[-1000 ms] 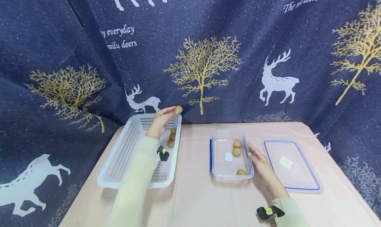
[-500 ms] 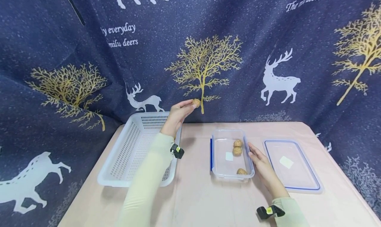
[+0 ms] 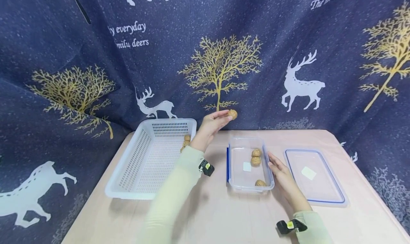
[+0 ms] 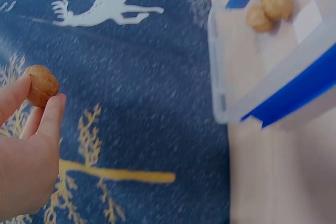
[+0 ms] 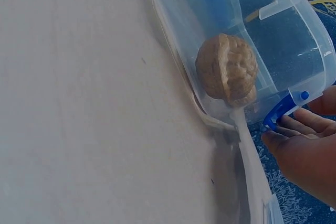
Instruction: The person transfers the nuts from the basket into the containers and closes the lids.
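My left hand (image 3: 211, 127) pinches a walnut (image 3: 232, 114) between thumb and fingertips, raised between the white basket and the clear box. In the left wrist view the same walnut (image 4: 42, 86) shows at the fingertips. The clear plastic box (image 3: 235, 184) holds three walnuts, two touching farther back and one walnut (image 3: 260, 183) at the near end. Against the box's right side rests my right hand (image 3: 285, 178), fingers extended. The right wrist view has its fingers (image 5: 299, 127) touching the blue latch (image 5: 280, 113). A few walnuts (image 3: 187, 138) lie along the basket's right wall, partly behind my left arm.
The white perforated basket (image 3: 110, 190) stands on the left of the pink-covered table (image 3: 221, 219). A clear lid with a blue seal (image 3: 325, 176) lies flat right of the box. A dark blue printed cloth (image 3: 262, 91) hangs behind the table.
My left hand has carried the walnut rightward from over the basket's far right corner to near the box's far left corner. My right hand stays at the box.
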{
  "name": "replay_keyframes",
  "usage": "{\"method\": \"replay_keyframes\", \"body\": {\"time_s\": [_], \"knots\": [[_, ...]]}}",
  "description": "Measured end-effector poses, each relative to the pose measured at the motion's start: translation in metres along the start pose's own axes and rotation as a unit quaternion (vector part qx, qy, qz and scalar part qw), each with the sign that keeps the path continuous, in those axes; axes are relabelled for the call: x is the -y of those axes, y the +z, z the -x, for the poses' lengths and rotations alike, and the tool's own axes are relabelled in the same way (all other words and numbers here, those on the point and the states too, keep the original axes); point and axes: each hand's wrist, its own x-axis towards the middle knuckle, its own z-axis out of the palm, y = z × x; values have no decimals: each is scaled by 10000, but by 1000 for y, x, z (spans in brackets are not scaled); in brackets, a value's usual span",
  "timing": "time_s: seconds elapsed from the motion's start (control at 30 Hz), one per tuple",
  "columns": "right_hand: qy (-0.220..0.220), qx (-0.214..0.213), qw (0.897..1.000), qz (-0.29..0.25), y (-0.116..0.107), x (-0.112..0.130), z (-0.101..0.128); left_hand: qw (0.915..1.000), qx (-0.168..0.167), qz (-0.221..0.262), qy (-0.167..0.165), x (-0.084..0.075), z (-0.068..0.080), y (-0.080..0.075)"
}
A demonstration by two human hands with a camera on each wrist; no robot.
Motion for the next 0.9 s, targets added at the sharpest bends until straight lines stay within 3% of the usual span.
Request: {"method": "replay_keyframes", "body": {"time_s": [0.3, 0.57, 0.9], "knots": [[-45, 44, 10000, 7, 1, -1, -1, 9990, 92, -418, -95, 37, 6, 17], [-61, 74, 10000, -13, 0, 0, 0, 9987, 228, -435, -97, 71, 11, 29], [-3, -14, 10000, -23, 0, -1, -1, 9960, 509, -650, -331, 114, 25, 41]]}}
